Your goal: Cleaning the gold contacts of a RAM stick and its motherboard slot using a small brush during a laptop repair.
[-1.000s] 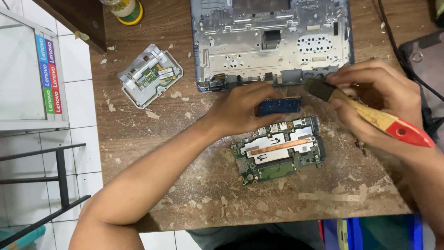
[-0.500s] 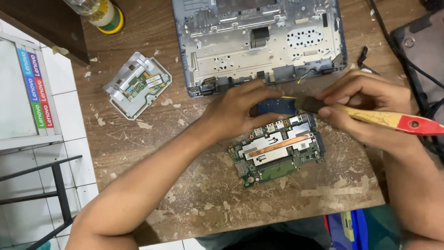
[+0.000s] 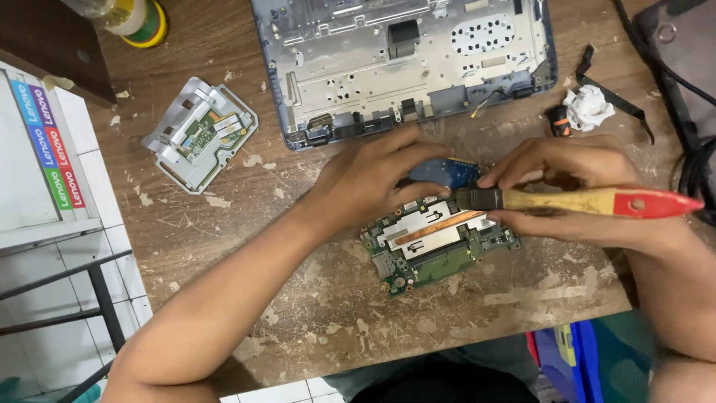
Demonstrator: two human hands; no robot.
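Observation:
My left hand [image 3: 373,183] presses down on a small blue circuit board [image 3: 446,172] lying on the worn wooden table [image 3: 313,298]. My right hand [image 3: 574,190] grips a paintbrush [image 3: 589,201] with a wooden handle and red end. Its dark bristle head points left, against the blue board's edge. Just below both hands lies a green motherboard [image 3: 436,246] with a silver heat sink and copper pipe.
An opened grey laptop chassis [image 3: 403,60] lies at the table's far side. A small metal-framed touchpad module [image 3: 200,132] sits at the left. A bottle [image 3: 134,16] stands top left. Crumpled white paper [image 3: 589,106] and black cables [image 3: 690,127] are on the right.
The view has shifted, so everything sits further left and lower. My right hand has turned the brush more level, its head against the blue board. My left hand stays on the board.

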